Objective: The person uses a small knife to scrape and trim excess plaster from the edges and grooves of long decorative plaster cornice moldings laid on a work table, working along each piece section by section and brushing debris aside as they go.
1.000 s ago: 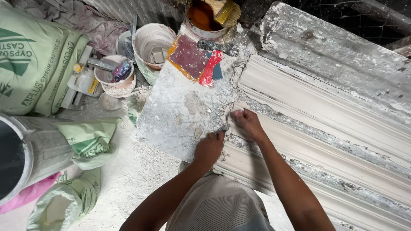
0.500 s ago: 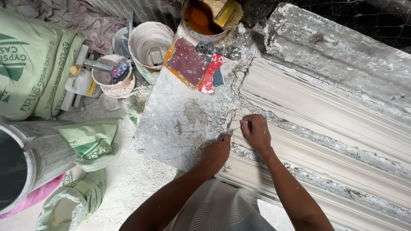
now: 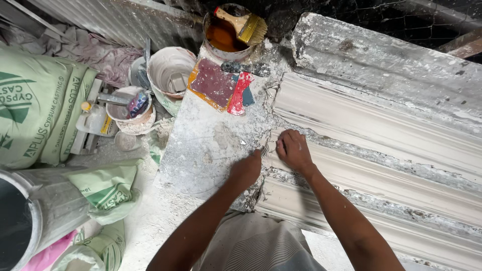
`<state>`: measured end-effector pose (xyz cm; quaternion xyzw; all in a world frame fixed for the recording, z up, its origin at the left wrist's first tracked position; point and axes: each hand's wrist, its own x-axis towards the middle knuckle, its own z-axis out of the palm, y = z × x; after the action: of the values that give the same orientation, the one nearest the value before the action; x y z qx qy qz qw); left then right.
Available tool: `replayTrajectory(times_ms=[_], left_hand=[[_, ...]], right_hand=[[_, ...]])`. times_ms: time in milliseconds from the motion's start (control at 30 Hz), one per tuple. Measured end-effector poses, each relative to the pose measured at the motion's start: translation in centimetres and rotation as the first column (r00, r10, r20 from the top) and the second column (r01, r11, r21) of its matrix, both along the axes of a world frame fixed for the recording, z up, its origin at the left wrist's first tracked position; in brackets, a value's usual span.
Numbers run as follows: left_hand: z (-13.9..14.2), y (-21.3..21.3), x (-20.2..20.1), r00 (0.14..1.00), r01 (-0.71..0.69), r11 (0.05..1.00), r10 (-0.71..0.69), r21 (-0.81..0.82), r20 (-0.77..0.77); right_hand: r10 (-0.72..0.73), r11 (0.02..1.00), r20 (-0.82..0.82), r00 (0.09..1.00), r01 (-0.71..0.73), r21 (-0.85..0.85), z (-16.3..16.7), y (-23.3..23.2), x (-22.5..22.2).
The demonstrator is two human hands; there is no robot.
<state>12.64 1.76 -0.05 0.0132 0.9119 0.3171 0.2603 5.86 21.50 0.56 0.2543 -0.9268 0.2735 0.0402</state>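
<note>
White plaster moulding (image 3: 381,165) running lengthwise from centre toward lower right, both hands at its near end, left hand (image 3: 246,170) curled shut, grip contents unclear, right hand (image 3: 293,150) fingers bent, pressing the moulding, dusty surface (image 3: 201,150) just left

Your left hand (image 3: 246,169) hides whatever its fingers pinch; the moulding (image 3: 381,150) runs off right, the metal bucket (image 3: 30,221) off left.

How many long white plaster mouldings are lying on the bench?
3: one at the back, one in the middle under the right hand, one nearest the person. Others may lie hidden.
</note>
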Motion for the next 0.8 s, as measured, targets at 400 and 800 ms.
replayTrajectory(times_ms=[400, 800], left_hand=[[-0.4, 2.3, 2.1, 0.988, 0.092, 0.953, -0.123, -0.288, -0.091], [-1.0, 0.9, -7.3, 0.977, 0.184, 0.978, -0.171, -0.096, 0.129]], right_hand=[[0.048, 0.988, -0.033, 0.998, -0.052, -0.143, -2.2, 0.5, 0.5], [-0.003, 0.968, 0.003, 1.0, 0.004, -0.252, -1.1, 0.4, 0.4]])
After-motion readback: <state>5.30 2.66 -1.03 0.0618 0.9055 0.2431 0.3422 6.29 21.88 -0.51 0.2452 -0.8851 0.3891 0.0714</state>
